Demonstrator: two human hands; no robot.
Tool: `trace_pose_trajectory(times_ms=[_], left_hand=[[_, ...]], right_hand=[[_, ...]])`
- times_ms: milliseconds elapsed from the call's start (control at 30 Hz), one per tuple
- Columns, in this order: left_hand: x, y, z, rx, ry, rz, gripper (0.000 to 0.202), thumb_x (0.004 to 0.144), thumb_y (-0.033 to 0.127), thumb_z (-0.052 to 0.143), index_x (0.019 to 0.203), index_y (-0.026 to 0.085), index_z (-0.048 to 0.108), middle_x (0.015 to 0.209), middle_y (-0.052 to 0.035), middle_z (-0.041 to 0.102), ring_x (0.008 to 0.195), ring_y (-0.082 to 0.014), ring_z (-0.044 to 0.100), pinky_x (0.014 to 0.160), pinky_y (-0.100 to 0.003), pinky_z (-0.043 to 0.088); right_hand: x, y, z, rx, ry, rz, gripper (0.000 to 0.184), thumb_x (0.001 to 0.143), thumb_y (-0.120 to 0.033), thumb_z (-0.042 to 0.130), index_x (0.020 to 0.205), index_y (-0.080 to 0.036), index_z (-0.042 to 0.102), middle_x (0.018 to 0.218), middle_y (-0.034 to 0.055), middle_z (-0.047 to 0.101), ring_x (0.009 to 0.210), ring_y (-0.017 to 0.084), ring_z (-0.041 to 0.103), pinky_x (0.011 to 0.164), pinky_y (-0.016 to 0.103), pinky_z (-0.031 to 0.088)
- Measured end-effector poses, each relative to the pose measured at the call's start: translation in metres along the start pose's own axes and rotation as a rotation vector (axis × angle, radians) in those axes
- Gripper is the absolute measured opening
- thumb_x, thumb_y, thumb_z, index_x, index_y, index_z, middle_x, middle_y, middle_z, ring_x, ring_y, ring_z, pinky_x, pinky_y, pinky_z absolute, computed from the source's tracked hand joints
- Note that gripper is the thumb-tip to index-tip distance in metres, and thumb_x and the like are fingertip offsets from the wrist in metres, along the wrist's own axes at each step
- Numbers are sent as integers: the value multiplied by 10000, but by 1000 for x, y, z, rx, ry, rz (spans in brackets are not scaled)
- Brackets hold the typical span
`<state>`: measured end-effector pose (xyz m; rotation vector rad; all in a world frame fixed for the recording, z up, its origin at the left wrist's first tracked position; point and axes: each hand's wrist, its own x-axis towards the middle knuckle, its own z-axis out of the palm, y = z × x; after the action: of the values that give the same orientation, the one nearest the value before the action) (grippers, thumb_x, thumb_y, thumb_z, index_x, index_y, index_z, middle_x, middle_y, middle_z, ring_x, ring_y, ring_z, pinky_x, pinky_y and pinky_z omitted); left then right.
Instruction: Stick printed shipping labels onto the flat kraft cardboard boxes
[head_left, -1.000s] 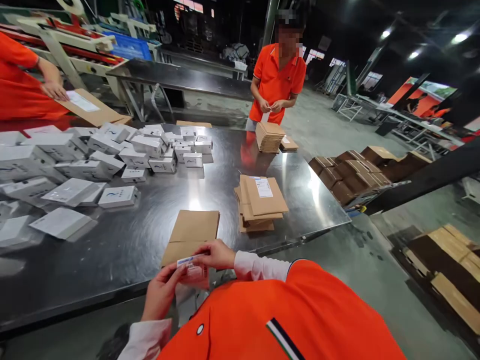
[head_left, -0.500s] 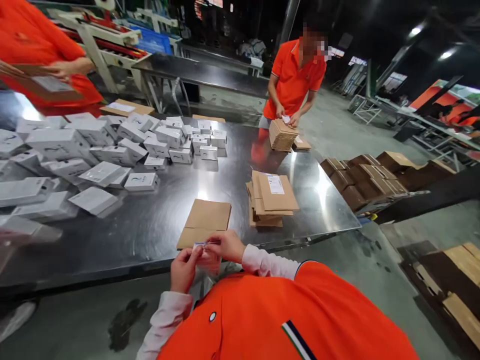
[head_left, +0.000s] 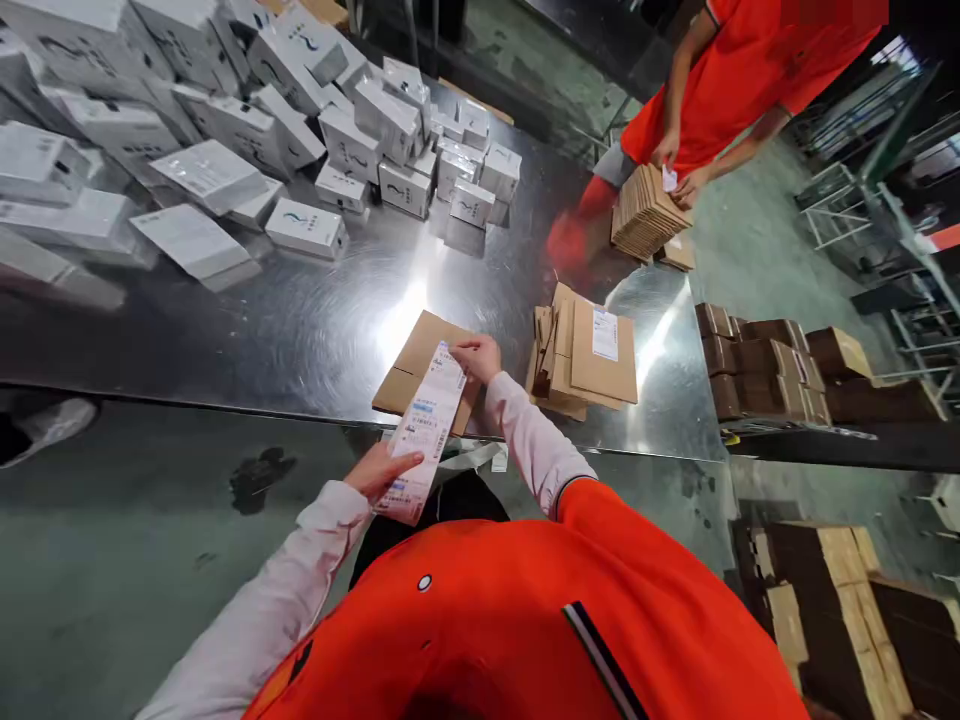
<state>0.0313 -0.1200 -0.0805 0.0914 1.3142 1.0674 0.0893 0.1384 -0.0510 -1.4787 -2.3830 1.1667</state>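
A long strip of printed shipping labels (head_left: 426,425) stretches between my two hands, tilted across the table's front edge. My left hand (head_left: 384,468) grips its lower part, thumb on top. At the upper end, my right hand (head_left: 478,357) pinches the strip's corner. Beneath the strip lies a flat brown cardboard mailer (head_left: 411,365), creased across and partly covered. To the right sits a stack of flat cardboard mailers (head_left: 581,355), the top one bearing a white label (head_left: 604,333).
Many white boxes (head_left: 202,175) are piled at the table's left and back. Across the metal table (head_left: 315,330) a co-worker (head_left: 724,95) handles a cardboard stack (head_left: 649,212). Brown cartons (head_left: 772,365) stand to the right, with more cardboard (head_left: 840,590) on the floor.
My right hand has moved up and forward over the mailer, and the label strip is now spread out between my hands. The view has tilted down.
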Motion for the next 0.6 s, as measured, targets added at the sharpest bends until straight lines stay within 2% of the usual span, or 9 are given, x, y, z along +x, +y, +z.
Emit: trace_pose_trajectory(times_ms=[133, 233, 333, 400, 433, 500, 533, 567, 600], left_hand=[[26, 14, -8, -78, 20, -43, 643, 360, 354, 965, 914, 110, 750, 982, -159, 776, 877, -300, 739, 714, -331, 588], [41, 21, -7, -77, 28, -38, 647, 370, 379, 959, 918, 108, 748, 975, -163, 776, 879, -306, 739, 700, -336, 590], [48, 21, -9, -27, 64, -45, 641, 355, 410, 945, 886, 112, 745, 936, -165, 778, 891, -330, 736, 729, -369, 592], [44, 13, -14, 40, 95, -56, 627, 331, 433, 931, 846, 131, 742, 910, -160, 779, 911, -350, 731, 776, -399, 592], [39, 6, -18, 82, 102, -63, 616, 321, 454, 921, 820, 142, 739, 901, -157, 779, 924, -361, 728, 801, -413, 590], [22, -13, -27, 180, 91, -94, 594, 313, 517, 895, 762, 163, 733, 888, -154, 780, 949, -387, 722, 842, -437, 584], [11, -24, -32, 230, 83, -110, 588, 310, 557, 876, 731, 174, 731, 873, -150, 780, 955, -402, 718, 856, -447, 581], [0, -35, -38, 282, 69, -138, 580, 325, 595, 855, 722, 190, 734, 872, -137, 782, 959, -410, 717, 870, -456, 578], [-9, -44, -44, 320, 88, -154, 567, 347, 639, 825, 710, 214, 734, 860, -119, 784, 953, -412, 719, 871, -460, 579]], right_hand=[[44, 6, 5, -57, 62, 74, 292, 815, -402, 750, 998, -175, 766, 1114, 61, 701, 1088, 203, 588, 1077, 421, 409], [60, 11, 10, -94, 73, 72, 336, 832, -425, 716, 1024, -152, 763, 1256, 68, 628, 1226, 224, 497, 1135, 449, 331], [67, 16, 17, -147, 59, 73, 334, 847, -450, 706, 1020, -172, 771, 1289, 71, 602, 1253, 251, 469, 1134, 459, 330], [69, 19, 20, -202, 51, 65, 362, 886, -463, 668, 1124, -201, 743, 1340, 84, 578, 1264, 265, 461, 1123, 467, 347], [68, 19, 20, -241, 51, 52, 431, 920, -466, 623, 1250, -196, 682, 1393, 108, 544, 1285, 278, 446, 1115, 482, 353], [60, 17, 21, -331, 51, -10, 607, 976, -452, 535, 1490, -143, 443, 1498, 175, 441, 1354, 310, 386, 1119, 525, 337], [54, 16, 22, -372, 39, -68, 663, 986, -442, 523, 1539, -123, 345, 1537, 195, 393, 1397, 320, 343, 1138, 540, 310], [46, 13, 24, -406, 14, -141, 685, 978, -440, 546, 1546, -128, 326, 1564, 189, 367, 1437, 319, 302, 1169, 541, 272], [38, 11, 28, -430, -16, -221, 670, 955, -445, 591, 1523, -161, 375, 1585, 157, 360, 1472, 305, 266, 1206, 529, 223]])
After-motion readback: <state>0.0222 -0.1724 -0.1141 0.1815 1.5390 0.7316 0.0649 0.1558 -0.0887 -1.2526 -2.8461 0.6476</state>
